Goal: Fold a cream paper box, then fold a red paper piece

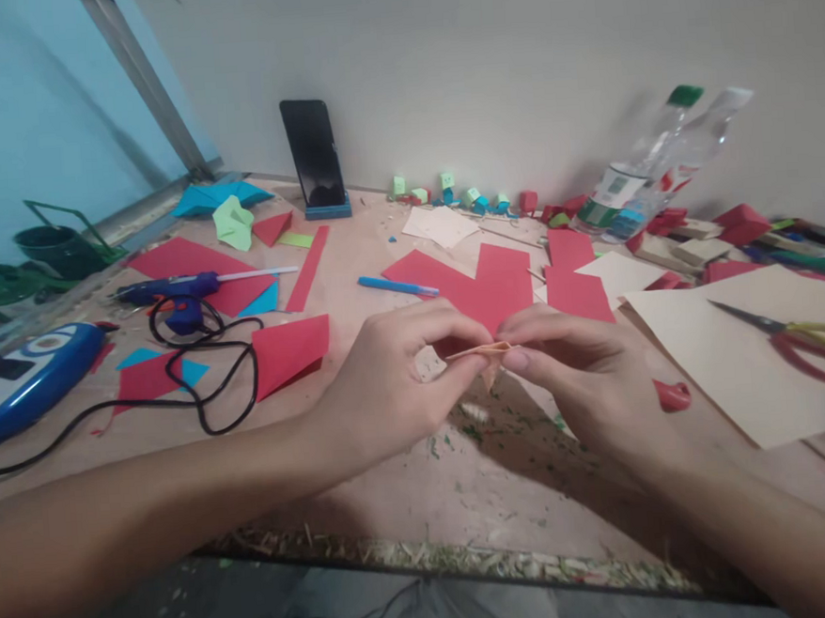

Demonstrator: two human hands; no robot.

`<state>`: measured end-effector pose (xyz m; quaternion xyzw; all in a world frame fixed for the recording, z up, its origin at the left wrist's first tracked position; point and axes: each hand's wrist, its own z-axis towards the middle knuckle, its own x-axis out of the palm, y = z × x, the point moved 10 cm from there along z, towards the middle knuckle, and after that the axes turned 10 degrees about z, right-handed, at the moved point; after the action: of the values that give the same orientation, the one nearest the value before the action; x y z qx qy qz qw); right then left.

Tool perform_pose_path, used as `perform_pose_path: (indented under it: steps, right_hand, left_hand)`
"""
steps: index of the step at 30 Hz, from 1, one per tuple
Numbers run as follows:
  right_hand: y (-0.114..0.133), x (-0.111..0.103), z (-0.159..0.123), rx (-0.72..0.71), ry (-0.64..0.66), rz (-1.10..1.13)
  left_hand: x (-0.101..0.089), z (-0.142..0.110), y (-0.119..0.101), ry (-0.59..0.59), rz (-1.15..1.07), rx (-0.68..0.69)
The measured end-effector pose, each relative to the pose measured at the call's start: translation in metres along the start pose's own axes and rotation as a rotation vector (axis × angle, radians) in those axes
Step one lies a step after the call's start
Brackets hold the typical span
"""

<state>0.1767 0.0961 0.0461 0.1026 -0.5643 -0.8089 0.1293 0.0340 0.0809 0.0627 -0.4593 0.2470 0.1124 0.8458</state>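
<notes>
Between my two hands, above the front of the table, is a small folded piece of cream paper [487, 351]. My left hand [403, 371] pinches its left end between thumb and fingers. The right end is gripped by my right hand [578, 363], its thumb pressed against the fold. Fingers cover much of the paper, so its full shape is hidden. Behind the hands lie red paper sheets [506, 279] and a blue pen [398, 286]. A small red curled piece [671, 394] rests just right of my right hand.
Scissors [785, 325] lie on cream sheets [713, 363] at right. Plastic bottles [613, 196] lean near the wall. A phone [313, 156] stands at the back. On the left are a glue gun [171, 288] with a black cord [213, 426] and a green cup [59, 249].
</notes>
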Motion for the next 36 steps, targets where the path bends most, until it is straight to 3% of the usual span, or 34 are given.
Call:
perform_pose_path:
  steps: [36]
  right_hand:
    - [-0.009, -0.003, -0.003, 0.068, -0.07, 0.114]
  left_hand:
    - [-0.003, -0.002, -0.002, -0.029, 0.042, 0.013]
